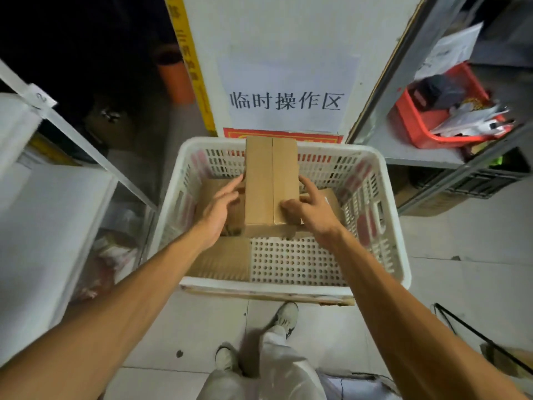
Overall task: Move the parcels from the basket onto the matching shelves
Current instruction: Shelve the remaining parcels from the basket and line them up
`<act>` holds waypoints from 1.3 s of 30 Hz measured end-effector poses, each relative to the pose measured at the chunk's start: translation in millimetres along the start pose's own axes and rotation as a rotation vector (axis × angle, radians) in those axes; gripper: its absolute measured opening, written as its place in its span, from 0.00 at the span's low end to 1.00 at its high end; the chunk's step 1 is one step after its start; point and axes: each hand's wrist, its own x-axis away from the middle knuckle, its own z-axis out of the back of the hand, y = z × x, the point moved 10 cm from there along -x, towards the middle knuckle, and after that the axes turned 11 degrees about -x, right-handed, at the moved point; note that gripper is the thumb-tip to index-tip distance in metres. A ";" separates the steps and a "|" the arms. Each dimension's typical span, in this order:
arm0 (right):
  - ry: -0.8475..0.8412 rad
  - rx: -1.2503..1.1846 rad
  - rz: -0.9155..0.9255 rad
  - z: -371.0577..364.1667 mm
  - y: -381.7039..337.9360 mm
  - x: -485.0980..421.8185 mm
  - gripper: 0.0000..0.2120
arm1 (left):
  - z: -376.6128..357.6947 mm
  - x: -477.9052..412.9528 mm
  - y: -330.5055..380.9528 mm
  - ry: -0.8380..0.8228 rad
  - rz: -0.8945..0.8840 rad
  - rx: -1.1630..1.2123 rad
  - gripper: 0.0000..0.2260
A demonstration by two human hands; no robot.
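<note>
Long parcel (271, 183) was in the white basket (383, 180), long axis pointing away from the person. Left hand (220, 209) pressed flat on its left side. Right hand (310, 210) gripped the near right corner, thumb on top. Both hands equally near.

A pale tiled floor (461, 241) runs under grey metal shelving (403, 153) on the right and a white rack (72, 130) on the left. Straight ahead stands a white panel (288, 30) bearing a paper sign (285, 90) with Chinese characters. Beside it are a yellow strip (190, 62) and a dark, unlit corner.
</note>
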 end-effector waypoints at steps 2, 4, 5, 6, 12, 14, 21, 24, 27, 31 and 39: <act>-0.010 -0.021 0.034 -16.7 -14.1 12.0 0.32 | 13.6 15.2 17.7 0.027 -0.084 0.033 0.19; -0.024 -0.022 0.067 -34.4 -27.6 25.7 0.34 | 21.4 31.1 31.9 0.005 -0.134 0.076 0.20; -0.028 -0.024 0.085 -42.1 -34.8 31.6 0.36 | 26.2 39.1 40.3 -0.008 -0.167 0.079 0.20; -0.033 -0.014 0.109 -49.3 -43.6 37.6 0.37 | 31.9 47.7 49.4 -0.020 -0.196 0.067 0.20; -0.105 0.117 0.235 -96.7 -92.9 70.0 0.44 | 68.2 89.4 55.5 -0.069 0.022 0.214 0.36; -0.135 0.136 0.246 -111.9 -100.8 77.3 0.41 | 78.5 100.8 53.5 -0.091 0.059 0.235 0.37; -0.327 0.275 0.303 -152.1 -131.0 88.4 0.25 | 133.7 116.5 76.8 0.101 -0.120 0.161 0.31; -0.378 0.306 0.314 -161.8 -137.3 84.5 0.26 | 158.4 118.5 79.9 0.156 -0.157 0.094 0.36; -0.441 0.282 0.274 -174.7 -134.4 73.6 0.31 | 180.4 120.7 78.2 0.250 -0.161 0.044 0.30; -0.542 0.305 0.227 -198.4 -131.1 57.8 0.32 | 205.4 130.7 84.1 0.410 -0.176 -0.033 0.23; -0.762 0.123 0.218 -281.3 -155.7 52.5 0.39 | 261.7 210.2 120.1 0.636 -0.302 0.032 0.25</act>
